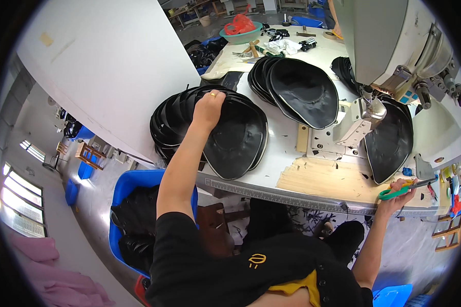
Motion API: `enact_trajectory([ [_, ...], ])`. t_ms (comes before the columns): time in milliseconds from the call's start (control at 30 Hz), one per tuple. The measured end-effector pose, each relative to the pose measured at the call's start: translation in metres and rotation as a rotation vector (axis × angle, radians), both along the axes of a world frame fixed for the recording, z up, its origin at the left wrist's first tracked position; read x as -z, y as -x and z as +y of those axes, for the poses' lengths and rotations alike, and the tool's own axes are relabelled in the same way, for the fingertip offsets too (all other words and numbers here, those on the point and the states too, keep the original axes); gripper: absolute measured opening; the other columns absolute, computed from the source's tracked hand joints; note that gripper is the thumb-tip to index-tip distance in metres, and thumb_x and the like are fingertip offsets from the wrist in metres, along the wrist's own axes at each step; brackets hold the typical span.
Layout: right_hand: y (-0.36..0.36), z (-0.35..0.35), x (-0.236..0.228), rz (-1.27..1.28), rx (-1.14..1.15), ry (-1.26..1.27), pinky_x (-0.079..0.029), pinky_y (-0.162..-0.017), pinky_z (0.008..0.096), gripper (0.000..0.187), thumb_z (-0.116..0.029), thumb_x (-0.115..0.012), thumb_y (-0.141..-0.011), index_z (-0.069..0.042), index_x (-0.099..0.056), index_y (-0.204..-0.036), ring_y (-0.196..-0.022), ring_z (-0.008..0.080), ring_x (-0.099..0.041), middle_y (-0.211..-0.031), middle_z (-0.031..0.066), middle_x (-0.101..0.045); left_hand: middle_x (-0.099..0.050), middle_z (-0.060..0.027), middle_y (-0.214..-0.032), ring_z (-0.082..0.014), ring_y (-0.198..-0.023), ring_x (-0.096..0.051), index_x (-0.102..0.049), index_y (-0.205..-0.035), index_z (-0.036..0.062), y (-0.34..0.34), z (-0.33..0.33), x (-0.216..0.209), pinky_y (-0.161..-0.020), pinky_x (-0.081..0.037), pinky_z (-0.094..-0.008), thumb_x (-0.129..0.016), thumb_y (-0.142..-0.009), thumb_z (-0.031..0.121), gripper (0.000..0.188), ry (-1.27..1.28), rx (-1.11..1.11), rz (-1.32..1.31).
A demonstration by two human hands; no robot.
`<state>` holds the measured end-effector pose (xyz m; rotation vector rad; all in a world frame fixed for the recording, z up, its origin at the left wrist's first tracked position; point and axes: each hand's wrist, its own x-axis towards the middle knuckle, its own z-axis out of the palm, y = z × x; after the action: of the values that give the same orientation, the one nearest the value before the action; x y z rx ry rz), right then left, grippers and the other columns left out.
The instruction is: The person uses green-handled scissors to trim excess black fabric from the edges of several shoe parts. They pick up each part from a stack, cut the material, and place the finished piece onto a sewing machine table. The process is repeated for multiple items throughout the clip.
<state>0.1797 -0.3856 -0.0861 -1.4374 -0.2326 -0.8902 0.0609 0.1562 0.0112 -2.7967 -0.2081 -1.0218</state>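
Note:
My left hand (210, 106) is closed on the far edge of a black, shiny, leather-like oval piece (236, 134), the front one of a fanned stack on the left of the table. Its fingertips are partly hidden behind that edge. My right hand (394, 198), at the front right edge of the table, is closed round a pair of scissors with green handles (391, 193), the blades pointing right. Just beyond that hand, another black piece (389, 146) lies by the sewing machine (361, 120). A second stack of black pieces (305, 89) sits behind the machine's left side.
A tall white panel (112, 66) stands left of the stacks. Below it is a blue bin (119, 197) of black pieces. A metal ruler (271, 197) runs along the table's front edge. At the back are a green basin (242, 35) with a red bag and white cloth (283, 47).

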Motion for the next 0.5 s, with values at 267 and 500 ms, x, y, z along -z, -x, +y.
enact_trajectory([
  [267,0.006,0.003,-0.009,0.083,0.022,0.02,-0.042,-0.063,0.0215,0.051,-0.014,-0.055,-0.092,-0.004,-0.029,-0.135,-0.073,0.0101,-0.046,-0.096,0.0062,-0.047,-0.064,-0.0111,-0.096,-0.0296,-0.087,-0.062,-0.055,-0.084,0.0024,0.031,-0.004,0.011,-0.073,-0.051,-0.0362,-0.056,-0.079,0.001,0.006,0.108,0.089,-0.157],
  [500,0.006,0.004,-0.008,0.073,0.015,-0.003,-0.042,-0.06,0.0211,0.051,-0.011,-0.055,-0.091,-0.004,-0.029,-0.135,-0.071,0.0096,-0.047,-0.089,0.0072,-0.048,-0.064,-0.011,-0.094,-0.0291,-0.089,-0.06,-0.06,-0.094,0.0034,0.033,-0.024,0.003,-0.076,-0.047,-0.037,-0.06,-0.079,0.003,0.015,0.102,0.084,-0.259],
])
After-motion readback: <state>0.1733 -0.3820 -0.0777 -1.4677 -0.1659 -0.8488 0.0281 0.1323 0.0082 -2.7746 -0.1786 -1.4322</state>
